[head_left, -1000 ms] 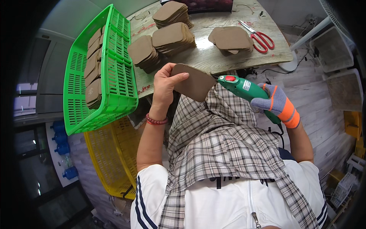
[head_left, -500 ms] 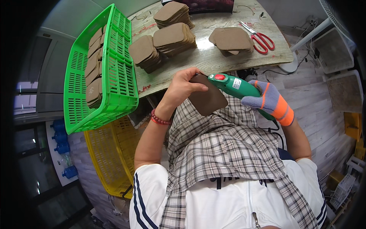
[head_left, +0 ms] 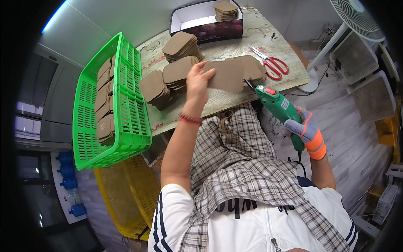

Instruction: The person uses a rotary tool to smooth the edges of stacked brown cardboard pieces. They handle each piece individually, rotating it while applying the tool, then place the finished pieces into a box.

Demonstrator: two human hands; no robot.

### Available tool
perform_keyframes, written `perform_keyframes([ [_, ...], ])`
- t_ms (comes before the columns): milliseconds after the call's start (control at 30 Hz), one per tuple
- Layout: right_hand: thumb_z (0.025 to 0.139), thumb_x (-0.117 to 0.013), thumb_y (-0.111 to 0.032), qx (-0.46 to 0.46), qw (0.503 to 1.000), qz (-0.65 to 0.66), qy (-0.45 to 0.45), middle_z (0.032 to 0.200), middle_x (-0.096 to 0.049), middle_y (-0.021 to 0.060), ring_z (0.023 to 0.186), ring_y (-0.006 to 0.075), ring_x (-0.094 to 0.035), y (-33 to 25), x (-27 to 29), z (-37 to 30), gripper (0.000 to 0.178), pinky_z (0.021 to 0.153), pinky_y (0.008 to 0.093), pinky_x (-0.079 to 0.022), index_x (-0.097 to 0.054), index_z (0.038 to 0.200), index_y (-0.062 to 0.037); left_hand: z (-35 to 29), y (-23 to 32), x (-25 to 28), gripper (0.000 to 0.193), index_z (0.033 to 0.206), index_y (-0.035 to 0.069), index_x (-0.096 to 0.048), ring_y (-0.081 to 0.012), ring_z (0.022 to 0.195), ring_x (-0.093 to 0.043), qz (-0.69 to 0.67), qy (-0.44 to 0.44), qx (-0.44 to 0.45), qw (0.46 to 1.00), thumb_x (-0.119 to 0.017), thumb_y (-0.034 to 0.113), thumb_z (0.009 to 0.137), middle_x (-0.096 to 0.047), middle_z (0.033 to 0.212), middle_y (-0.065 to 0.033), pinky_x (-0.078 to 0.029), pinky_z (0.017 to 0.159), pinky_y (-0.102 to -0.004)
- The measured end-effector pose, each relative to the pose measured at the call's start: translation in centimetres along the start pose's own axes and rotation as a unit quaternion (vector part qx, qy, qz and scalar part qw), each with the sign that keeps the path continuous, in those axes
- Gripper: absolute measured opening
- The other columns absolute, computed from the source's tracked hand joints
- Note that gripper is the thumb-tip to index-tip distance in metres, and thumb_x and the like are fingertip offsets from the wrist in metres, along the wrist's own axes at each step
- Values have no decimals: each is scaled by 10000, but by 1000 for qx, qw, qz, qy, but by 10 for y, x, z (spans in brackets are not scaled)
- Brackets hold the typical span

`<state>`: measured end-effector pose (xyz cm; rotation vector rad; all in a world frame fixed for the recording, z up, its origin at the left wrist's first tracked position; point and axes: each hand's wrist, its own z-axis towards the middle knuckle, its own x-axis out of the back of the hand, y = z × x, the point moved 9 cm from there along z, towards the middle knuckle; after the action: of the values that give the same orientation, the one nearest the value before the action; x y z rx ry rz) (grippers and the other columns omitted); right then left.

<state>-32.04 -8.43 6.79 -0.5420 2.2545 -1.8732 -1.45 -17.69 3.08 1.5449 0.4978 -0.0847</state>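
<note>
My left hand [head_left: 198, 84] pinches a flat brown panel [head_left: 226, 76] with rounded corners by its left end, holding it over the table's near edge. In my right hand [head_left: 305, 128], which wears a grey and orange glove, is a green corded power tool [head_left: 277, 105] with a red button. Its narrow dark tip points up and left, just beside the panel's lower right corner; whether they touch I cannot tell. Behind the held panel, partly hidden, lies a small pile of like panels [head_left: 254, 67]. Taller stacks of panels [head_left: 153, 87] stand left of my left hand.
Red-handled scissors [head_left: 275, 68] lie on the wooden table [head_left: 294, 80]. At the back stands an open box [head_left: 208, 31] with a stack inside. A green crate [head_left: 130, 122] of panels is at left, above a yellow crate [head_left: 126, 197]. A white fan [head_left: 336, 46] stands at right.
My left hand has raised the panel forward from over my lap toward the table pile. The power tool has drawn away right and down, its tip turned more upward. The head view has shifted.
</note>
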Motion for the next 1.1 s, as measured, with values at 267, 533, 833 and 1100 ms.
perform_keyframes([
  [267, 770, -712, -185, -26, 999, -9, 23, 753, -586, 1, 610, 53, -507, 12, 9, -10, 371, 548, 215, -425, -580, 1051, 19, 2, 66, -1, 401, 1184, 57, -540, -321, 1088, -493, 595, 74, -385, 701, -542, 58, 782, -557, 1113, -132, -356, 978, -437],
  [533, 760, -736, -224, -19, 1000, -10, -17, 743, -588, -3, 587, 52, -520, 20, -18, 6, 427, 533, 215, -430, -574, 1080, 7, 63, 58, 107, 720, 1353, 169, -431, -307, 1327, -327, 779, -56, -67, 622, -722, 180, 695, -422, 1390, -133, -277, 1063, -484],
  [833, 746, -756, -210, -26, 999, -18, -22, 752, -598, -3, 611, 41, -509, 17, -28, 14, 402, 539, 201, -427, -585, 1037, 8, 18, 118, 89, 351, 890, 32, -596, -270, 864, -542, 686, 66, -339, 640, -778, 106, 599, -587, 894, -94, -436, 742, -390],
  [1100, 749, -765, -250, 48, 994, -99, -1, 764, -627, 16, 648, 46, -544, -10, -59, 29, 420, 584, 204, -449, -598, 1028, 15, -52, 47, 86, 323, 1156, 49, -496, -221, 1016, -578, -194, 105, -146, 964, -615, 30, 856, -588, 1133, -73, -498, 847, -385],
])
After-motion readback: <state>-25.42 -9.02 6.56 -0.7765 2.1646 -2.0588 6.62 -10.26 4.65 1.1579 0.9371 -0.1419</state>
